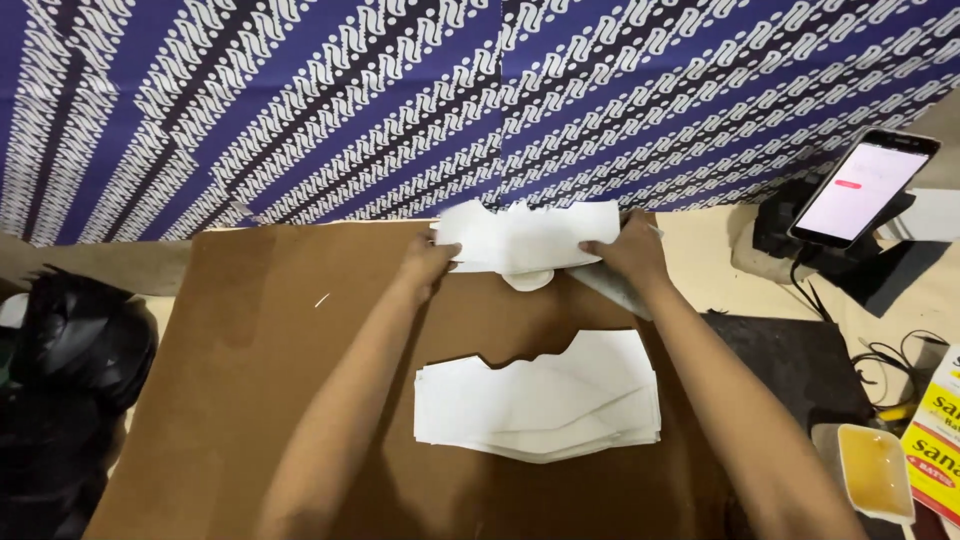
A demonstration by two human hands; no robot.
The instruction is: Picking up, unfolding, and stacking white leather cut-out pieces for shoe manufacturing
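Hands: left hand (428,262), right hand (625,255) grip white paper sheet (530,238); tray (878,472) holds yellow liquid

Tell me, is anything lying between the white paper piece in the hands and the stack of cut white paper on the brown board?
Nothing visible does. Only bare brown board lies between the held paper piece and the paper stack.

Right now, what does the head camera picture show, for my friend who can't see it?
Two hands, left hand and right hand, hold a white paper piece over a brown board. A stack of white cut papers lies nearer, with blue patterned cloth behind.
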